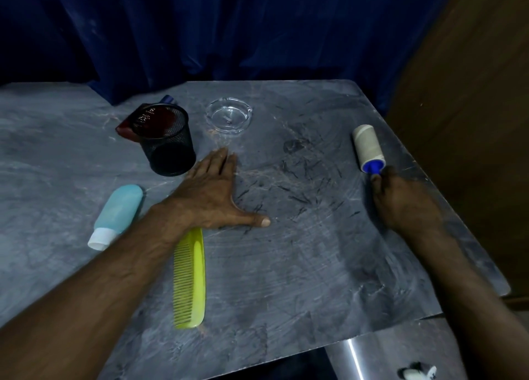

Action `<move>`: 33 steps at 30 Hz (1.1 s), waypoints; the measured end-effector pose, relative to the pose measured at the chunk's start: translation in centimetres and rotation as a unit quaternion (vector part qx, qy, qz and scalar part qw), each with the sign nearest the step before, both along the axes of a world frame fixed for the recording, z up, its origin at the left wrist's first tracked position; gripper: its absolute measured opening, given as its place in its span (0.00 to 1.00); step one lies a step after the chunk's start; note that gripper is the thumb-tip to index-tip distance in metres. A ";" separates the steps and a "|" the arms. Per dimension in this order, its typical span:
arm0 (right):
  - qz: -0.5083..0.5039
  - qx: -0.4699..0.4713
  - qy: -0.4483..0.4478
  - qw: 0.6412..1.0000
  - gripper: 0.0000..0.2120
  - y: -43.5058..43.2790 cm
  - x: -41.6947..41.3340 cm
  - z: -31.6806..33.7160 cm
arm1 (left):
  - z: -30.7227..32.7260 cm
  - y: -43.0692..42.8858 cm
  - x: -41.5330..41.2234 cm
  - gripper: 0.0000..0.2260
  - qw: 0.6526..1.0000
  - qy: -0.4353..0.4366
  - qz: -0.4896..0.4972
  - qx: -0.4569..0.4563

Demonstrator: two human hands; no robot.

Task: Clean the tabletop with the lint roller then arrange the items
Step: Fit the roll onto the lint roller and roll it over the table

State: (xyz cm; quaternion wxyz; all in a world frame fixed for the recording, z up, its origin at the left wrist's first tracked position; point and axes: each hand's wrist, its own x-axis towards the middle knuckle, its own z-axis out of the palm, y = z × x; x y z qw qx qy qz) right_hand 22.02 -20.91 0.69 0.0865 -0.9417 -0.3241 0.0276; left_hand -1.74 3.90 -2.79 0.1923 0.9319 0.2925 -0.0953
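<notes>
The grey marble-patterned tabletop is bare ahead of and between both hands, marked only by dark hair strands; its right edge runs just beyond the right hand. The left hand lies flat, palm down, fingers together and thumb spread wide. Just left of its fingertips stands the black mesh cup holding a dark red item; beyond the fingertips sits the clear glass ashtray. The yellow-green plastic comb lies under that wrist, the pale blue white-capped bottle further left. The right-hand fingers are curled around the blue handle of the lint roller, whose off-white sticky roll rests on the surface, pointing away.
</notes>
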 end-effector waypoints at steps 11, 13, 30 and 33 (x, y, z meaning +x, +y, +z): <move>0.055 -0.034 0.002 0.998 0.22 4.5 -4.8 -0.4 | 0.1 -0.1 0.0 0.75 1.000 -0.005 0.004 0.003; 0.071 -0.020 -0.006 0.997 0.22 5.2 -6.0 -0.7 | 0.1 -0.1 0.0 0.76 1.000 -0.007 0.007 0.002; 0.164 -0.013 -0.091 0.982 0.23 9.3 -14.0 -2.3 | 0.3 -0.4 0.1 0.68 0.999 -0.017 0.007 0.035; 0.173 -0.007 -0.094 0.980 0.23 9.1 -13.7 -2.3 | 0.3 -0.3 0.2 0.70 0.999 -0.014 0.010 0.030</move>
